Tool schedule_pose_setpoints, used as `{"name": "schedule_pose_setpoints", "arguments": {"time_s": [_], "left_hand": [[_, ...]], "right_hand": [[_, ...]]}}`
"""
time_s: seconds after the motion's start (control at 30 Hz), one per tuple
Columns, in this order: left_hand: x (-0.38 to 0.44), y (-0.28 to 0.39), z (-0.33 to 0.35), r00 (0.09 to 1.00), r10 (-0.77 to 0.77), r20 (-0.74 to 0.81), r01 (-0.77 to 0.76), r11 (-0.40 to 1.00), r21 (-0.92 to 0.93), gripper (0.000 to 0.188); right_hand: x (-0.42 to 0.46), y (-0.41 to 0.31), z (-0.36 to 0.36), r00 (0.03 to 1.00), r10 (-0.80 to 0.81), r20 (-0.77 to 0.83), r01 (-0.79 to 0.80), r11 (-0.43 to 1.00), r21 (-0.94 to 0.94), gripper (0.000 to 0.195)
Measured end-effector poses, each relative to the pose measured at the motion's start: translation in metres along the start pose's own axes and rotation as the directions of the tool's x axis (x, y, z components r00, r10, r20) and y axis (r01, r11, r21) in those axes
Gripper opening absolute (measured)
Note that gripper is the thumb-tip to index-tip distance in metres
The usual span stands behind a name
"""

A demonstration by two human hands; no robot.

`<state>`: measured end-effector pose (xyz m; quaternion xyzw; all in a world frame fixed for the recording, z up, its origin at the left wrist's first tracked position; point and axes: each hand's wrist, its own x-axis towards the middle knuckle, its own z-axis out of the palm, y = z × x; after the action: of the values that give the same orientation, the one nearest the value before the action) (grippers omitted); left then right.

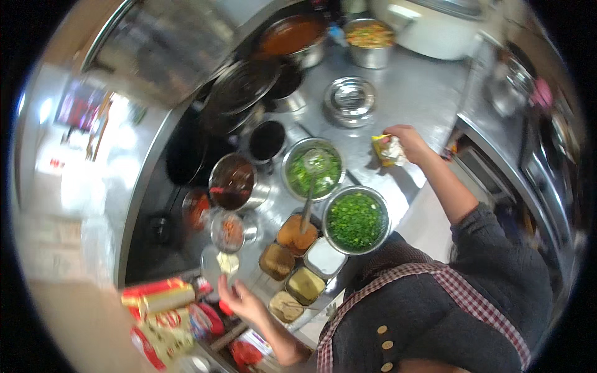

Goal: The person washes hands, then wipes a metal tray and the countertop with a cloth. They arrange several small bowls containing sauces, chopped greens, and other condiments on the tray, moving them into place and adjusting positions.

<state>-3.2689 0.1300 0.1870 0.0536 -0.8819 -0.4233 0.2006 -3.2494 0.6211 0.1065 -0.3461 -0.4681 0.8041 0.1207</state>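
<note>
At the right, over the steel counter (415,88), my right hand (405,142) grips a small yellow packet (383,150) with a crumpled whitish part. My left hand (245,300) is at the lower left, fingers apart and nothing seen in it, near a clear container with a pale lump (227,262) and a red object (225,307). Between the hands stand a steel bowl of chopped green herbs (357,219) and another bowl of greens (317,170) with a ladle (309,200) in it. Square tins of orange powder (297,233), white powder (326,257) and other powders sit closer to me.
Dark sauce fills a steel pot (233,182); a small container of orange bits (232,232) stands beside it. Farther off are a lidded steel container (350,101), a pan of red-orange sauce (294,35), a pot of diced vegetables (370,37) and a white appliance (433,28). Food packets (163,321) lie lower left.
</note>
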Motion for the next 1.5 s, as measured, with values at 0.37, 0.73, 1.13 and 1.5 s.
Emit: {"name": "schedule_pose_setpoints", "arguments": {"time_s": [0.37,0.73,1.13,1.5], "left_hand": [[0.043,0.015,0.036,0.999,0.036,-0.036,-0.026,0.97,0.241,0.031],[0.128,0.122,0.039,0.922,0.385,-0.047,-0.388,0.908,-0.156,0.035],[0.097,0.14,0.036,0.89,0.362,0.277,-0.118,0.769,-0.628,0.042],[0.014,0.183,0.116,0.656,0.461,0.597,-0.038,0.811,-0.584,0.038]], "right_hand": [[0.038,-0.016,0.008,0.962,0.118,0.247,-0.068,0.977,-0.202,0.015],[-0.065,-0.216,0.14,0.796,-0.295,0.529,0.477,0.843,-0.248,0.019],[-0.17,-0.095,0.022,0.974,-0.165,0.156,0.213,0.902,-0.376,0.024],[-0.338,0.016,-0.124,0.84,-0.173,-0.515,0.214,0.977,0.021,0.018]]}}
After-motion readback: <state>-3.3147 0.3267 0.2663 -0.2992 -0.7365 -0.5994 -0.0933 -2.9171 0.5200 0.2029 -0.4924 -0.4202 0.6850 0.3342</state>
